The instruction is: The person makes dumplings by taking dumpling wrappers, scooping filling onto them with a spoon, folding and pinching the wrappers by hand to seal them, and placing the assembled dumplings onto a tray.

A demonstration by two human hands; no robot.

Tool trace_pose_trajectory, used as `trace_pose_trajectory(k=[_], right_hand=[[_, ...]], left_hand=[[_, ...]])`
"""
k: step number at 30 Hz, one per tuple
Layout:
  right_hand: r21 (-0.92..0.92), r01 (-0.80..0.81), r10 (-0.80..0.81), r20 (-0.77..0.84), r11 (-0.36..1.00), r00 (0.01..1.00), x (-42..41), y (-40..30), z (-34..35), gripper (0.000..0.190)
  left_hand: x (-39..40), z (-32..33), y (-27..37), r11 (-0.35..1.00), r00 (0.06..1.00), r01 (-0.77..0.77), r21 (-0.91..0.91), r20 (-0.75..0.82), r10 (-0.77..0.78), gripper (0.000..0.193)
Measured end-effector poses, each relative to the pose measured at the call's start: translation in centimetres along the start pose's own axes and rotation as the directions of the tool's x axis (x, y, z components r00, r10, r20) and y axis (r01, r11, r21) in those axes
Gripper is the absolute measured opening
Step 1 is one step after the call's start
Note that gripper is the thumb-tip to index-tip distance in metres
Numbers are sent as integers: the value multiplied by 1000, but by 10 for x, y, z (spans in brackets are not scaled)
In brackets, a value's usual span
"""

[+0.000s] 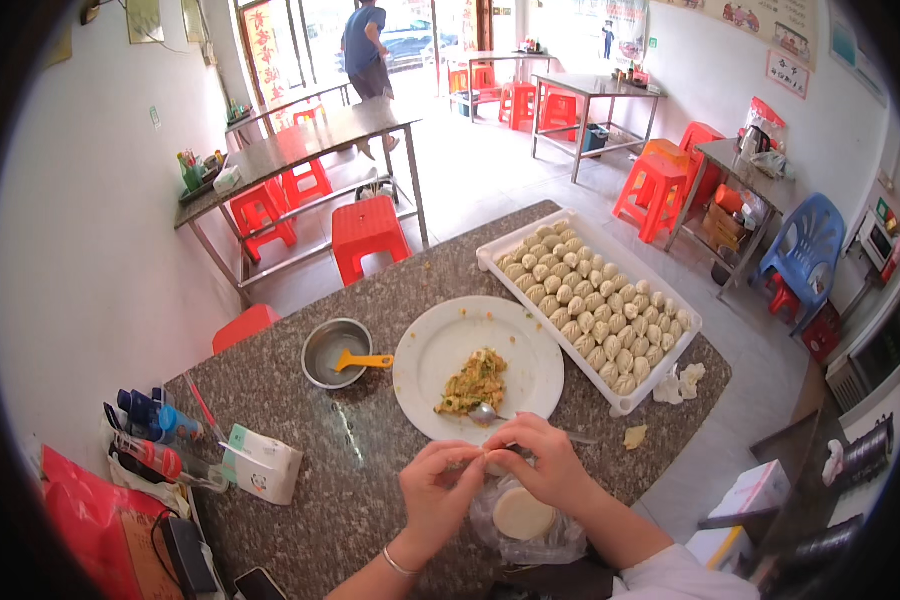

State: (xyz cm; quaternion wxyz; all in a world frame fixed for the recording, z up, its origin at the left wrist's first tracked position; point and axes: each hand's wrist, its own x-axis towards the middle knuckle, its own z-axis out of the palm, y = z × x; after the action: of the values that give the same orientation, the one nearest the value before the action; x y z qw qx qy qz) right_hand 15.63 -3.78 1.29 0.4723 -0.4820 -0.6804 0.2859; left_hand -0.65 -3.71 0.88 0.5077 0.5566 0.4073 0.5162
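My left hand (pixel 442 480) and my right hand (pixel 534 459) meet fingertip to fingertip, pinching a small pale piece of dough (pixel 493 466), mostly hidden by the fingers. Just beyond is a large white plate (pixel 420 375) with a mound of chopped filling (pixel 474 381) and a metal spoon (pixel 484 412) resting in it. Round dough wrappers (pixel 523 514) lie on a clear plastic bag (pixel 547 551) beneath my right hand. A white plastic tray (pixel 517 296) at the right holds rows of pleated dumplings (pixel 600 304). Left of the plate, a metal bowl (pixel 322 352) holds a yellow-handled scraper (pixel 364 361).
On the granite table (pixel 307 435) stand a tissue pack (pixel 266 465) and bottles (pixel 146 450) at the left, with a phone (pixel 259 585) near the edge. Crumpled tissues (pixel 679 384) lie by the tray. Red stools (pixel 371 232) stand beyond. A person (pixel 364 49) is near the doorway.
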Motion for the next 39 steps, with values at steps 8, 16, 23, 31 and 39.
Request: trace_pose_trajectory(k=[8, 16, 23, 31, 39], right_hand=[[38, 55, -49, -151, 998, 987, 10, -1, 9, 6], [158, -12, 23, -67, 987, 997, 18, 2, 12, 11], [-35, 136, -139, -122, 990, 983, 9, 10, 27, 9], [-8, 44, -44, -97, 999, 994, 12, 1, 15, 8], [109, -52, 71, -179, 993, 981, 7, 8, 4, 6]], left_hand=[[8, 6, -7, 826, 968, 245, -507, 84, -235, 13], [9, 0, -16, 677, 924, 367, -638, 168, -343, 14], [-1, -2, -24, 774, 948, 271, -572, 17, -319, 9], [4, 3, -8, 835, 964, 256, -488, 61, -260, 13], [5, -6, -4, 625, 868, 497, -601, 342, -362, 31]])
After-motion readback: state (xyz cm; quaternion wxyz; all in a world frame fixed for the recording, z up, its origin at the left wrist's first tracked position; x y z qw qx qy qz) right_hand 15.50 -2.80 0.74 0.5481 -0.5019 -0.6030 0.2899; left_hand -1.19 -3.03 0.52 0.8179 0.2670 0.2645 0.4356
